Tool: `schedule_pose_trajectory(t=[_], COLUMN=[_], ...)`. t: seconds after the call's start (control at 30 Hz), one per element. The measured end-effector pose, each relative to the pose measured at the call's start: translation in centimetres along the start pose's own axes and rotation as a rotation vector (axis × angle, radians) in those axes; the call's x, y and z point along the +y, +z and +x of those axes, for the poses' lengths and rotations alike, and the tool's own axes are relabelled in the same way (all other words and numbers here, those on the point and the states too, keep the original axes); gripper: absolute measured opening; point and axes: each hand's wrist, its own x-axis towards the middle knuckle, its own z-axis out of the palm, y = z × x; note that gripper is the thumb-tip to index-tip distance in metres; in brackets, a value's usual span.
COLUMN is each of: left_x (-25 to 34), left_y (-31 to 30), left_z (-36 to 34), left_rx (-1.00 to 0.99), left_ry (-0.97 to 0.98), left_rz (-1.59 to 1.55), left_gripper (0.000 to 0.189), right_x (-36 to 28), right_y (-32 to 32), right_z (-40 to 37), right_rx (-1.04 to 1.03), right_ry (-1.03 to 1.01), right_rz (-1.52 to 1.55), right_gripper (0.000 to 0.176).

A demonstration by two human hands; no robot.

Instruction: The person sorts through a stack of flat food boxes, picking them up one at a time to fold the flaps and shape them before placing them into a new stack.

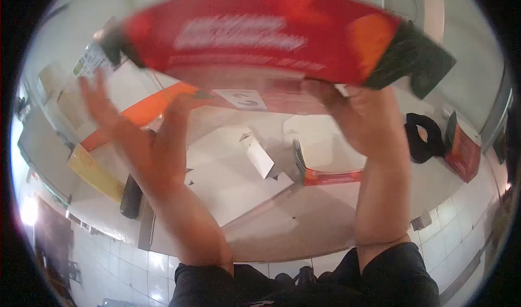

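A large red printed cardboard piece [260,30], blurred by motion, is raised across the top of the view. It has dark green ends and white lettering too smeared to read. My right hand [361,114] grips its lower edge, with the thumb on the near side. My left hand [144,138] is below its left part, fingers spread apart, with no hold on it that I can see. Beneath, a flat white cardboard sheet [217,166] with a folded-up white flap [260,159] lies on the table. Right of it rests a stack of red-edged cardboard pieces [334,176].
A black cap [423,136] and a red box [464,152] sit at the table's right end. On the left are a yellow box [96,175], a long dark object [131,198] and an orange strip [154,103]. The table's curved front edge [287,255] is near my body.
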Motion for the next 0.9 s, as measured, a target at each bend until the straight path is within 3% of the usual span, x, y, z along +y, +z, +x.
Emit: schedule_pose_trajectory(t=[0.07,0.13,0.2,0.27,0.3,0.37,0.4,0.43,0.47,0.53,0.6,0.63,0.7,0.77,0.9], left_x=[-1.3,-1.5,-1.6,-1.8,-2.0,-2.0,-1.4,-0.5,-0.1,0.8,1.1,1.1,-2.1,-2.9,-1.3], left_y=[-1.0,-2.2,-3.1,-3.0,-2.3,-0.8,0.1,0.6,0.6,0.7,1.6,1.2,1.4,1.2,1.6], left_z=[-0.5,-1.2,-1.7,-2.0,-2.5,-3.9,-4.2,-3.5,-3.8,-4.3,-3.1,-2.2,-1.5,-1.9,-1.9], left_rx=[-0.161,-0.410,-0.664,-0.783,-0.771,-0.745,-0.688,-0.811,-0.783,-0.731,-0.932,-1.055,-1.047,-0.900,-0.654], left_ry=[-0.240,-0.365,-0.488,-0.508,-0.466,-0.089,0.090,0.071,0.031,-0.037,-0.155,-0.464,-0.490,-0.589,-0.588], left_rz=[0.041,-0.009,-0.065,0.018,0.130,0.417,0.570,0.434,0.263,-0.087,0.009,-0.078,-0.205,-0.497,-0.727], left_gripper=[0.095,0.085,0.075,0.065,0.061,0.054,0.051,0.051,0.053,0.057,0.059,0.063,0.055,0.029,0.015], right_x=[1.2,2.0,1.8,1.6,1.5,-0.4,-1.0,-1.6,-2.2,-3.7,-3.7,-3.0,-1.3,-0.3,-0.7], right_y=[-0.6,-0.3,0.3,1.5,1.9,0.9,1.1,1.4,1.7,1.8,2.3,1.9,1.4,1.0,1.7], right_z=[0.1,0.3,0.4,0.6,0.7,0.3,0.6,0.9,1.3,0.4,0.2,0.2,0.5,0.8,1.4], right_rx=[-0.041,-0.105,-0.050,0.170,0.295,0.417,0.396,0.368,0.333,0.160,0.111,0.124,0.145,0.169,0.230], right_ry=[-0.213,-0.353,-0.351,-0.247,-0.180,-0.341,-0.459,-0.578,-0.693,-0.695,-0.659,-0.605,-0.577,-0.577,-0.667], right_rz=[0.217,0.393,0.387,0.172,0.044,-0.111,-0.085,-0.056,-0.029,-0.035,0.016,0.031,0.127,0.221,0.117], right_gripper=[0.036,0.040,0.047,0.063,0.075,0.083,0.080,0.079,0.078,0.064,0.044,0.041,0.037,0.036,0.033])
